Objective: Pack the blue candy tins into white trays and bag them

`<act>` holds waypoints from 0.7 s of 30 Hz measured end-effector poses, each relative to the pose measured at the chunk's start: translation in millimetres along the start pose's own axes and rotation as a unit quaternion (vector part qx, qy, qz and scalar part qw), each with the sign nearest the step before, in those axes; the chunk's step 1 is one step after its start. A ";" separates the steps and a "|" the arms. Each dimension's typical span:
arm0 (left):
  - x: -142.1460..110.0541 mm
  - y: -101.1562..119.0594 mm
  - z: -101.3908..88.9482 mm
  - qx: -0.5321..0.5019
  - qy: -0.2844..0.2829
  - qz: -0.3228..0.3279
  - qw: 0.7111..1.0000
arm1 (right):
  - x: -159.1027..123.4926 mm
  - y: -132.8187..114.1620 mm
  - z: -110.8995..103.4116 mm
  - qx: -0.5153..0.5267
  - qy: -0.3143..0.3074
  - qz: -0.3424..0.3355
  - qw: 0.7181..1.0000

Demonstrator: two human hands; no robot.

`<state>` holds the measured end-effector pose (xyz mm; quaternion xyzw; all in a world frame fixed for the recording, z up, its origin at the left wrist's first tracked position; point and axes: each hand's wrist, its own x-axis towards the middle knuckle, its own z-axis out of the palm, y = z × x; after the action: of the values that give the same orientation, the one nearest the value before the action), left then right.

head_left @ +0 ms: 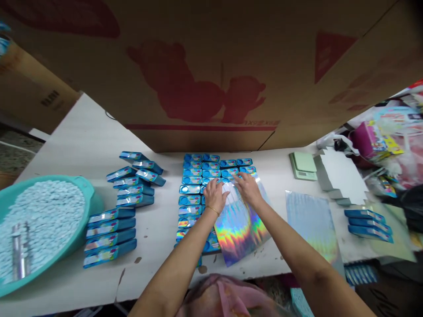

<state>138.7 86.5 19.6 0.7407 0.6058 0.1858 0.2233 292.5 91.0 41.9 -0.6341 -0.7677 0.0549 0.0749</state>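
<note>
Pink cloth (pixel 228 297) showed at the near edge, below two bare forearms that reached over the white counter (pixel 148 253). At near left, a turquoise basin (pixel 90 196) held a heap of pale blue pieces (pixel 49 220), with a shiny metal tool (pixel 20 251) lying on them. Just right of the basin, blue packs (pixel 110 226) stood in leaning rows. On the right lay a second shiny sheet (pixel 310 220), with three blue packs beyond its right edge. In the middle, a rainbow-gleaming sheet (pixel 243 226) lay slantwise, partly over closely set blue tins (pixel 191 172) that ran away to its left and past its far end. Over that far end were the hands: the left hand (pixel 214 196), thumb and fingers spread, at the tins beside the sheet's left edge; the right hand (pixel 248 188), fingers bent, on the sheet, whether pinching anything I couldn't tell. Farther right sat a pale green scale (pixel 303 164), and behind everything rose a large brown carton (pixel 284 66) with red printing
</note>
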 end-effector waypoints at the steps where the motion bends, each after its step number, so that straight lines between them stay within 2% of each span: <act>1: 1.4 0.8 4.3 0.003 0.004 -0.009 1.000 | 3.9 1.5 2.0 -0.015 -0.027 -0.020 0.999; 4: 0.3 -1.2 10.4 0.007 0.018 -0.015 1.000 | 3.8 4.2 9.8 -0.038 -0.071 -0.064 0.995; 7: -2.4 -2.6 11.1 0.010 0.022 -0.013 1.000 | -5.9 8.4 13.1 -0.030 -0.077 -0.091 0.992; 9: -3.1 -2.4 11.5 0.007 0.025 -0.013 1.000 | -12.4 8.4 7.0 -0.015 -0.068 -0.084 0.994; 13: -0.7 -2.4 12.6 -0.024 0.033 -0.012 0.999 | -23.8 -6.8 -32.8 0.049 -0.018 -0.027 0.998; 16: 1.8 -3.7 8.0 -0.108 0.043 -0.022 0.993 | -29.9 -25.5 -69.0 0.153 0.004 0.035 0.988; 18: 0.0 -4.8 -1.1 -0.233 0.055 -0.047 0.970 | -30.5 -36.6 -81.4 0.247 0.014 0.097 0.964; 19: -2.8 -5.5 -7.6 -0.318 0.057 -0.073 0.944 | -29.6 -41.4 -82.7 0.302 0.015 0.130 0.944; 21: -12.6 -7.5 -23.0 -0.491 0.035 -0.147 0.858 | -26.8 -50.1 -76.6 0.425 0.013 0.199 0.883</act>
<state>117.6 77.9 34.5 0.4304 0.5449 0.4501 0.5615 263.3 54.4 125.0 -0.6816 -0.5274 0.3812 0.3346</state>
